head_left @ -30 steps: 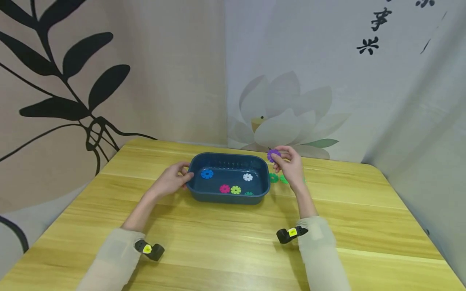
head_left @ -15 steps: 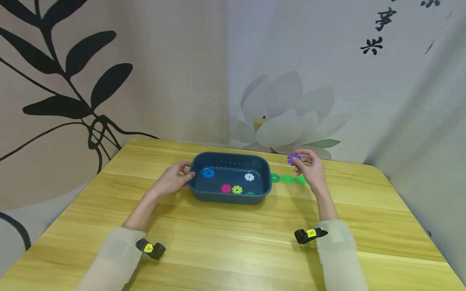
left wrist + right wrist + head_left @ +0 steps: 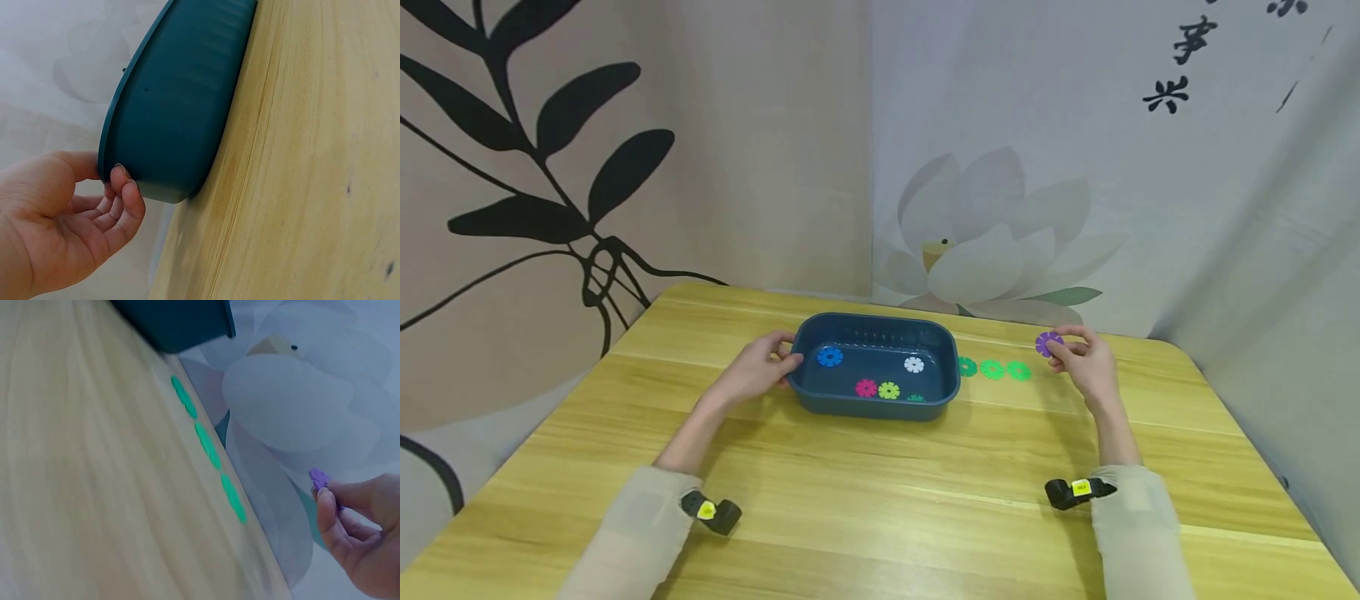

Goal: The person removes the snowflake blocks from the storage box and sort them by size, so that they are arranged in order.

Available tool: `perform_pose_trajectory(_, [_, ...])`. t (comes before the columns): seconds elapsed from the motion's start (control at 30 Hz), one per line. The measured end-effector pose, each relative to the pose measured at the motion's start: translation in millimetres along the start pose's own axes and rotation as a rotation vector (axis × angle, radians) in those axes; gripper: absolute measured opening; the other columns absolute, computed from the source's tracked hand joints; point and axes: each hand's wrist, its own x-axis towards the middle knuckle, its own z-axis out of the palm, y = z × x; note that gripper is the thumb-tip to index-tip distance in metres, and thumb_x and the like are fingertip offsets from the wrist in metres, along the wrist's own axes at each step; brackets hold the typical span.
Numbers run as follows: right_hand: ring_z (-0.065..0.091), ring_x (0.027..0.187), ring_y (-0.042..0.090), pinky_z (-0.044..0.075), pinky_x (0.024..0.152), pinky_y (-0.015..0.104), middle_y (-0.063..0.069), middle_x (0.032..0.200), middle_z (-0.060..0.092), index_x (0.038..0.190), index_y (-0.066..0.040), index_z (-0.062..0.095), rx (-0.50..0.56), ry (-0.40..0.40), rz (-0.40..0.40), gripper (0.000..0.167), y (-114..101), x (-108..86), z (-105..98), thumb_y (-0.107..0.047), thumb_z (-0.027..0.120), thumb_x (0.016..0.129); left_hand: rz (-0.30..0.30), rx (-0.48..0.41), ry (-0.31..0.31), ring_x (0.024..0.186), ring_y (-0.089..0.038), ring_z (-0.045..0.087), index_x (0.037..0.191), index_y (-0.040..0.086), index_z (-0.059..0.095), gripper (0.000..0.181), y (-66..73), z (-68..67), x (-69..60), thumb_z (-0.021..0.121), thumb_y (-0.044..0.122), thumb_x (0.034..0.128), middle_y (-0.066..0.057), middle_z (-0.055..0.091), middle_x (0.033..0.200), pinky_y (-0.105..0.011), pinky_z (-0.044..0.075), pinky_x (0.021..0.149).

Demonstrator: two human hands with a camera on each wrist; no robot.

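Observation:
My left hand [image 3: 754, 367] grips the left end of a dark blue plastic basin [image 3: 872, 408], its thumb over the rim and fingers against the outer wall, as the left wrist view confirms. Between thumb and fingertips, my right hand [image 3: 1090, 367] pinches a purple notched disc, a snowflake building piece [image 3: 1048, 344], held above the table to the right of the basin. Inside the basin lie a blue disc [image 3: 830, 357], a white disc [image 3: 913, 365], a pink disc [image 3: 866, 388], a yellow-green disc [image 3: 889, 390] and a partly hidden green disc [image 3: 915, 398].
Three green discs [image 3: 992, 370] lie in a row on the wooden table [image 3: 880, 500], running right from the basin; the leftmost is partly covered by the basin's edge. A printed curtain [image 3: 760, 167] hangs close behind the table's back edge.
My right hand has moved right with the purple disc, from beside the basin to past the row of green discs, which is now uncovered. The left hand keeps its grip on the basin.

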Motion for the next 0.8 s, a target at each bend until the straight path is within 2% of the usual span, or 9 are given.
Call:
perform_pose_trajectory(0.23, [0.068,0.067,0.010,0.060,0.067,0.031,0.022,0.096,0.070,0.134,0.014,0.050,-0.105,-0.044,0.042,0.038,12.3,-3.6,-10.6,-0.003,0.060,0.101,-0.008,0.002,-0.001,0.072,-0.025,0.063,0.145,-0.011,0.040,0.048,-0.4,0.0,0.2,0.056,0.010,0.1042,-0.015,0.055,0.097,-0.035,0.055,0.067])
perform_pose_trajectory(0.4, [0.069,0.068,0.011,0.059,0.068,0.029,0.030,0.103,0.067,0.136,0.016,0.048,-0.151,-0.119,0.094,0.040,21.9,-4.8,-14.3,-0.001,0.058,0.101,-0.016,0.009,0.000,0.072,-0.025,0.063,0.145,-0.010,0.041,0.047,-1.5,0.4,2.2,0.056,0.010,0.1042,-0.015,0.056,0.096,-0.035,0.055,0.066])
perform_pose_trajectory(0.57, [0.069,0.067,0.009,0.059,0.067,0.025,0.031,0.103,0.067,0.135,0.019,0.046,-0.148,-0.168,0.108,0.040,32.2,-1.9,-15.6,0.001,0.057,0.101,-0.012,0.012,-0.002,0.073,-0.026,0.063,0.144,-0.011,0.041,0.048,-1.7,0.4,2.3,0.056,0.010,0.1042,-0.015,0.056,0.096,-0.035,0.055,0.066])
perform_pose_trajectory(0.8, [0.067,0.067,0.009,0.057,0.064,0.023,0.030,0.103,0.068,0.132,0.020,0.051,-0.245,-0.167,0.102,0.040,32.2,-0.6,-13.6,-0.004,0.060,0.101,-0.022,0.007,-0.002,0.074,-0.028,0.064,0.145,-0.010,0.041,0.047,-1.6,1.0,2.6,0.055,0.010,0.1043,-0.015,0.056,0.096,-0.036,0.054,0.066])
